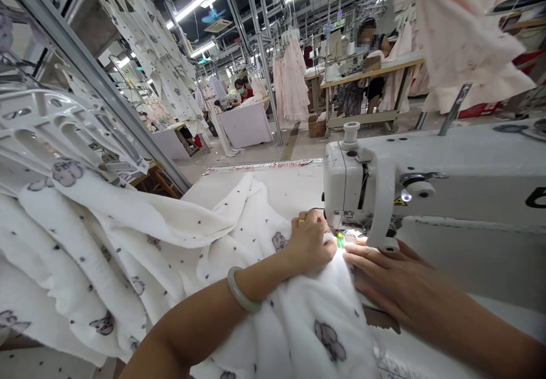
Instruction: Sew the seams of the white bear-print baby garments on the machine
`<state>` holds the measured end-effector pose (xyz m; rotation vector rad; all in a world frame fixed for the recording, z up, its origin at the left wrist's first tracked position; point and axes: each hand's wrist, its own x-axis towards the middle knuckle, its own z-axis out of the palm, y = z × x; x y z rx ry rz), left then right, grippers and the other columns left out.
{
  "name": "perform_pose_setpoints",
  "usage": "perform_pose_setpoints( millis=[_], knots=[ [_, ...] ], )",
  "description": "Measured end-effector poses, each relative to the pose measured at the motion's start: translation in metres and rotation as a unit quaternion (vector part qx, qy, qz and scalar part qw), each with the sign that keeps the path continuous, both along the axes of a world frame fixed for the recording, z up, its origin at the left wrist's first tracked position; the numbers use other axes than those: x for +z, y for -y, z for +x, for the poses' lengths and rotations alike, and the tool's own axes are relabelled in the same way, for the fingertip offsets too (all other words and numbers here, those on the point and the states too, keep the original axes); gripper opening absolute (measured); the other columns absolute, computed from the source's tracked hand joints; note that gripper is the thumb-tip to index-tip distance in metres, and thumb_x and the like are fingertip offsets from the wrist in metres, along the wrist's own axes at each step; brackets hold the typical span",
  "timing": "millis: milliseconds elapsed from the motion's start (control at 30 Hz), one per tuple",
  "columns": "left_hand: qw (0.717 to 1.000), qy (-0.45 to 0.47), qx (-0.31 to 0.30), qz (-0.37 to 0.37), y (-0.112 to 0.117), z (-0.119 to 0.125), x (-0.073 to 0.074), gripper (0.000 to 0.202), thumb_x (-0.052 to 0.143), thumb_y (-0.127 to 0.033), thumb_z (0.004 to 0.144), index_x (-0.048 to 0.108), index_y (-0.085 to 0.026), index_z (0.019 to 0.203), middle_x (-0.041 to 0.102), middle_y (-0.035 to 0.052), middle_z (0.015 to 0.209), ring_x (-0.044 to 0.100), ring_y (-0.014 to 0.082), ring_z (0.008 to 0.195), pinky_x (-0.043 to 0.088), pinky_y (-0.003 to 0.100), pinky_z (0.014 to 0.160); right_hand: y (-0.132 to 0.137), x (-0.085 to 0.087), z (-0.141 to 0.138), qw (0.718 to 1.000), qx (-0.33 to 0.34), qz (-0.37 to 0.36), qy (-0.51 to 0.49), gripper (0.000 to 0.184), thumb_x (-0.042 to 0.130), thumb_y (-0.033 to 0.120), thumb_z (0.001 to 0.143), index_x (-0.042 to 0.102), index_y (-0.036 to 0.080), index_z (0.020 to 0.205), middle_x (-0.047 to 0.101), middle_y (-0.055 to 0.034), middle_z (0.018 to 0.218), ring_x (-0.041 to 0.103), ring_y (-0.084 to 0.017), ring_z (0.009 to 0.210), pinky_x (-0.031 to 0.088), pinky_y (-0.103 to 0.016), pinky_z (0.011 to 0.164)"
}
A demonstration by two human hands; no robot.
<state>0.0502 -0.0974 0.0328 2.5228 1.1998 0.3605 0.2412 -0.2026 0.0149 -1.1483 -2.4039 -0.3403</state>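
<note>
My left hand (310,241) is clenched on a bunched fold of the white cotton cloth printed with small grey animals (179,254), pressing it just beside the needle of the off-white sewing machine (426,180). My right hand (392,279) lies flat and released on the cloth under the machine's arm.

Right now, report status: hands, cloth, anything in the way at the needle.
Left hand bunched on the white printed cloth at the sewing machine. Right hand flat, fingers pressing the cloth edge by the needle. Nothing else seen in the way there.
</note>
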Motion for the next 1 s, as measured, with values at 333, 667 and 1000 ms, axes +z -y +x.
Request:
perform_pose_setpoints(
  millis=[333,667,1000],
  knots=[
    [0.999,-0.006,0.003,0.035,-0.001,0.001,-0.005,0.004,0.056,-0.021,0.084,0.059,-0.02,0.083,0.055,0.0087,0.11,0.048,0.0285,0.117,0.042,0.046,0.106,-0.001,-0.005,0.002,0.999,-0.016,-0.021,0.021,0.046,0.047,0.042,0.105,0.044,0.03,0.15,0.073,-0.0023,0.124,0.07,-0.024,0.111,0.038,-0.044,0.103],
    [1.0,0.004,-0.008,0.003,-0.009,-0.003,0.0,0.012,0.063,-0.03,0.088,0.066,-0.021,0.094,0.06,0.007,0.116,0.054,0.0286,0.119,0.044,0.045,0.107,-0.003,-0.002,0.003,0.999,0.004,0.037,-0.003,0.051,0.052,0.043,0.102,0.043,0.031,0.151,0.074,0.0002,0.123,0.07,-0.025,0.111,0.042,-0.043,0.099],
    [0.943,0.322,0.053,-0.071,0.057,-0.033,0.045,0.02,0.069,-0.032,0.088,0.069,-0.022,0.105,0.072,0.0048,0.112,0.064,0.0229,0.111,0.046,0.039,0.102,-0.001,-0.004,0.008,1.0,0.02,0.008,-0.01,0.042,0.052,0.041,0.103,0.05,0.03,0.144,0.069,-0.0031,0.132,0.068,-0.024,0.115,0.036,-0.045,0.109]
  ],
)
